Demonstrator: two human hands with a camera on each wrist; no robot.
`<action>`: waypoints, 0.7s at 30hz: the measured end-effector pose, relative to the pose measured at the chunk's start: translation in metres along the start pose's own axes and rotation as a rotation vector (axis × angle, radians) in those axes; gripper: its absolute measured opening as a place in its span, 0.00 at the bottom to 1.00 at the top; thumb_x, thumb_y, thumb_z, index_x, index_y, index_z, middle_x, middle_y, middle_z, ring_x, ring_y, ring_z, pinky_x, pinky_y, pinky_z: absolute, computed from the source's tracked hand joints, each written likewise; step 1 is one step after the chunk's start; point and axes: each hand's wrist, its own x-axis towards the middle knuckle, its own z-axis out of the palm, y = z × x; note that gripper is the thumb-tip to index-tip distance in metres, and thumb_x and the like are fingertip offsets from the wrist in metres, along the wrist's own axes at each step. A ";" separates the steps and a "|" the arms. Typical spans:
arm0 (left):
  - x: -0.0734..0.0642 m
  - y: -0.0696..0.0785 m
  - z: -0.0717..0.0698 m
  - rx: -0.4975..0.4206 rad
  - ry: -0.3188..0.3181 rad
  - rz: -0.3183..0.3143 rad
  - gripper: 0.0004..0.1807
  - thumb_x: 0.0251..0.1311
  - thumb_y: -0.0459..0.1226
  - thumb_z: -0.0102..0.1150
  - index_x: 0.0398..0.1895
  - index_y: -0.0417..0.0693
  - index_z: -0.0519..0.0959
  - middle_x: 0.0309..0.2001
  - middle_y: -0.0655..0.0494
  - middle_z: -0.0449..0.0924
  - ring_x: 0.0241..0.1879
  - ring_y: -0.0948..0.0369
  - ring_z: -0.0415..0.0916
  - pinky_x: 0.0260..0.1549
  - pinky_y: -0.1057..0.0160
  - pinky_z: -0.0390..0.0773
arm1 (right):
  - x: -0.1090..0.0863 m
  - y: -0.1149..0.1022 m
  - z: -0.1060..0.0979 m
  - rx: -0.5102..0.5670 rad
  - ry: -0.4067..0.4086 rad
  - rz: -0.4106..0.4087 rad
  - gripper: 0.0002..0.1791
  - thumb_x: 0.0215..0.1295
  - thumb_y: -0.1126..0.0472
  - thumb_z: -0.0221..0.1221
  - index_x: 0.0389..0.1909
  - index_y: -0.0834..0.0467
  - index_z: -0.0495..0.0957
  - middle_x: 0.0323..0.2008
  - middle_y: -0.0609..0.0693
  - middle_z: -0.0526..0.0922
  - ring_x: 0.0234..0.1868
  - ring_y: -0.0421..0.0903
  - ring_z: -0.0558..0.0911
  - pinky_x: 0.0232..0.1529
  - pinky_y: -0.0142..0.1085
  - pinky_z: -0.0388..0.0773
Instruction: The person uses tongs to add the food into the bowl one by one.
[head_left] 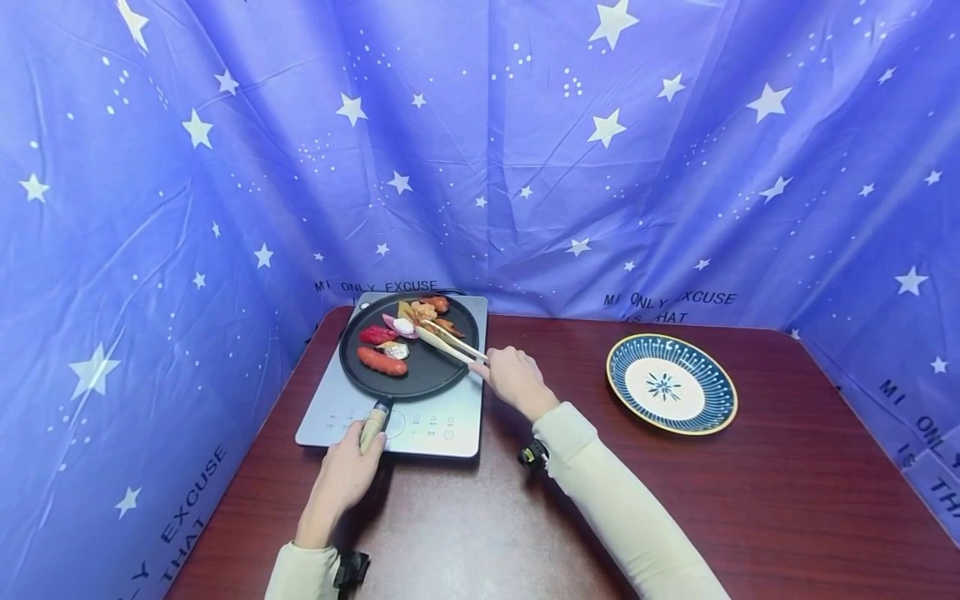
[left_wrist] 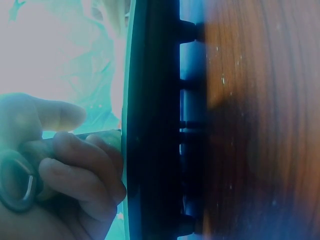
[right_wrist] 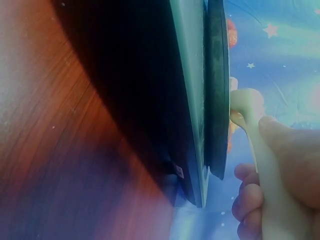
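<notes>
A round black frying pan [head_left: 431, 371] sits on a flat silver cooktop [head_left: 318, 421]. My left hand [head_left: 352, 462] grips its pale handle [head_left: 372, 430]; in the left wrist view the curled fingers [left_wrist: 82, 170] wrap that handle. Cream-coloured tongs [head_left: 450, 347] are held in my right hand [head_left: 517, 379], tips among the food at the pan's upper middle. Whether the tips pinch a piece is unclear. Inside the pan lie a scored sausage [head_left: 382, 361], a red piece [head_left: 378, 334], a silvery piece [head_left: 396, 351], a pink-and-white piece [head_left: 403, 327] and several orange-brown pieces [head_left: 425, 310].
On the right of the dark red wooden table [head_left: 540, 508] lies a blue-and-white plate [head_left: 637, 379] with a yellow rim. Behind and at both sides hangs a blue curtain [head_left: 525, 208] with white stars. Touch markings show on the cooktop's front, beside the handle.
</notes>
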 end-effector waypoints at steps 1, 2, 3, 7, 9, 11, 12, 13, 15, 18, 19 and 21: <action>0.000 0.000 0.000 0.000 -0.001 0.000 0.26 0.65 0.47 0.49 0.60 0.41 0.67 0.29 0.46 0.74 0.29 0.51 0.73 0.30 0.49 0.71 | 0.001 -0.001 0.000 0.001 0.000 0.003 0.25 0.66 0.39 0.52 0.19 0.55 0.70 0.16 0.53 0.73 0.18 0.52 0.76 0.19 0.45 0.70; 0.000 0.000 0.000 -0.001 -0.001 0.000 0.26 0.65 0.47 0.49 0.60 0.41 0.67 0.29 0.46 0.74 0.29 0.51 0.73 0.30 0.49 0.71 | 0.002 -0.001 0.000 0.002 -0.001 0.006 0.25 0.66 0.39 0.51 0.19 0.55 0.70 0.16 0.53 0.73 0.19 0.52 0.76 0.19 0.45 0.70; 0.000 0.000 0.000 -0.002 0.000 0.000 0.25 0.65 0.47 0.49 0.59 0.41 0.67 0.29 0.46 0.74 0.29 0.51 0.73 0.30 0.49 0.71 | 0.002 -0.001 -0.001 0.003 -0.001 0.010 0.25 0.66 0.39 0.51 0.19 0.55 0.70 0.16 0.53 0.73 0.19 0.52 0.76 0.19 0.44 0.70; 0.000 0.000 0.000 -0.007 -0.002 0.001 0.24 0.65 0.47 0.50 0.58 0.42 0.68 0.28 0.47 0.74 0.29 0.52 0.72 0.29 0.50 0.71 | 0.005 -0.001 -0.004 0.014 -0.002 0.020 0.25 0.67 0.39 0.51 0.19 0.55 0.71 0.16 0.52 0.72 0.18 0.52 0.75 0.18 0.44 0.69; 0.000 0.000 0.000 -0.007 -0.004 0.000 0.23 0.65 0.48 0.49 0.57 0.43 0.69 0.27 0.47 0.73 0.28 0.52 0.72 0.28 0.51 0.71 | 0.007 -0.001 -0.005 0.016 -0.001 0.022 0.25 0.67 0.39 0.51 0.19 0.55 0.71 0.16 0.52 0.72 0.18 0.52 0.75 0.19 0.45 0.70; 0.000 0.000 0.000 -0.008 -0.004 0.000 0.23 0.65 0.48 0.49 0.57 0.43 0.69 0.27 0.48 0.73 0.28 0.52 0.72 0.28 0.51 0.70 | 0.009 -0.001 -0.006 0.016 -0.002 0.024 0.26 0.67 0.39 0.51 0.19 0.55 0.71 0.16 0.52 0.72 0.18 0.52 0.76 0.20 0.45 0.70; 0.000 0.000 0.000 -0.007 -0.004 0.000 0.23 0.65 0.48 0.49 0.57 0.43 0.69 0.27 0.48 0.73 0.28 0.52 0.72 0.28 0.51 0.70 | 0.010 -0.001 -0.007 0.013 -0.004 0.024 0.26 0.67 0.39 0.51 0.20 0.55 0.71 0.17 0.52 0.73 0.19 0.52 0.76 0.20 0.45 0.71; 0.000 0.000 0.000 -0.007 -0.003 0.000 0.23 0.65 0.48 0.49 0.57 0.43 0.69 0.27 0.48 0.73 0.28 0.52 0.72 0.28 0.51 0.70 | 0.012 0.000 -0.007 0.012 -0.007 0.026 0.26 0.67 0.39 0.50 0.20 0.55 0.72 0.17 0.52 0.73 0.19 0.52 0.76 0.21 0.45 0.71; 0.000 0.000 0.000 -0.009 -0.003 0.000 0.23 0.65 0.48 0.49 0.57 0.43 0.69 0.27 0.48 0.73 0.28 0.52 0.72 0.28 0.51 0.70 | 0.014 0.000 -0.006 0.008 -0.011 0.030 0.26 0.66 0.38 0.50 0.20 0.55 0.72 0.18 0.52 0.74 0.20 0.52 0.76 0.22 0.45 0.71; 0.000 0.000 0.000 -0.012 -0.003 0.001 0.23 0.66 0.48 0.49 0.56 0.43 0.69 0.26 0.48 0.72 0.27 0.53 0.71 0.28 0.52 0.70 | 0.017 0.000 -0.005 0.010 -0.016 0.036 0.26 0.66 0.38 0.51 0.19 0.55 0.72 0.18 0.52 0.74 0.20 0.52 0.76 0.22 0.45 0.72; 0.000 0.000 0.000 -0.014 -0.004 0.003 0.22 0.66 0.48 0.49 0.56 0.43 0.69 0.26 0.49 0.72 0.27 0.53 0.71 0.28 0.52 0.70 | 0.018 0.000 -0.005 0.010 -0.015 0.036 0.27 0.66 0.38 0.51 0.19 0.55 0.72 0.18 0.52 0.74 0.20 0.52 0.76 0.22 0.45 0.72; 0.000 0.000 0.000 -0.015 -0.004 0.005 0.22 0.66 0.48 0.49 0.55 0.43 0.69 0.26 0.49 0.72 0.27 0.53 0.71 0.28 0.52 0.70 | 0.020 0.000 -0.004 0.012 -0.016 0.039 0.27 0.66 0.37 0.51 0.18 0.55 0.72 0.18 0.52 0.74 0.20 0.52 0.76 0.22 0.45 0.71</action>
